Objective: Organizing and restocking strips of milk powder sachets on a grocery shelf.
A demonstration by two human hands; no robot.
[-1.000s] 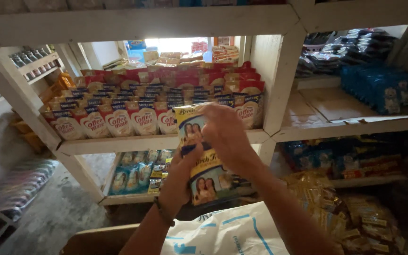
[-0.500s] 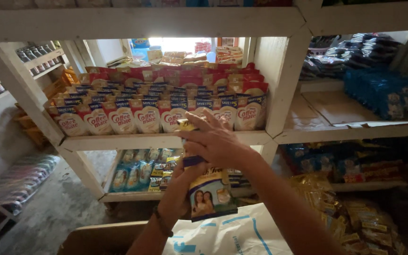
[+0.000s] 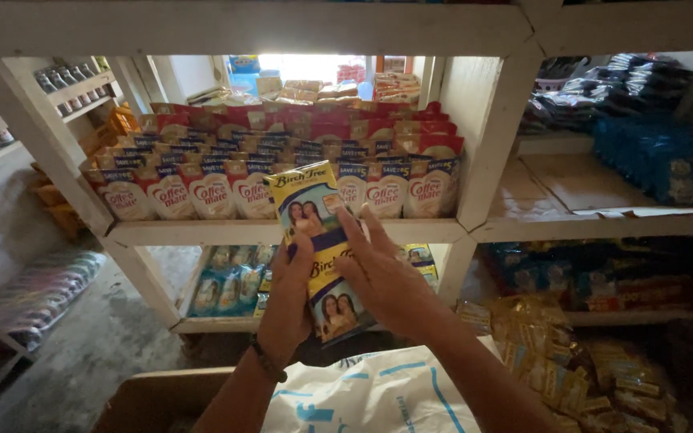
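My left hand [image 3: 286, 303] and my right hand [image 3: 384, 277] both grip a strip of yellow-and-blue sachets [image 3: 311, 210] held upright in front of the white shelf [image 3: 282, 232]. The left hand clasps the strip's left edge with a dark band on its wrist. The right hand lies across the strip's middle, fingers spread over it. A lower sachet [image 3: 338, 309] of the same strip hangs between my palms. Behind them stand rows of red-and-white pouches [image 3: 210, 192] on the shelf.
A white plastic sack [image 3: 378, 397] lies below my arms beside a brown carton [image 3: 154, 397]. Blue packets [image 3: 222, 281] fill the lower shelf. Yellow packets [image 3: 547, 353] pile at the lower right, blue packs [image 3: 667, 164] at the upper right. A white upright [image 3: 487, 136] divides the bays.
The sachet strip has risen slightly and its top sachet now shows fully. My right hand slid down from the strip's top to its middle.
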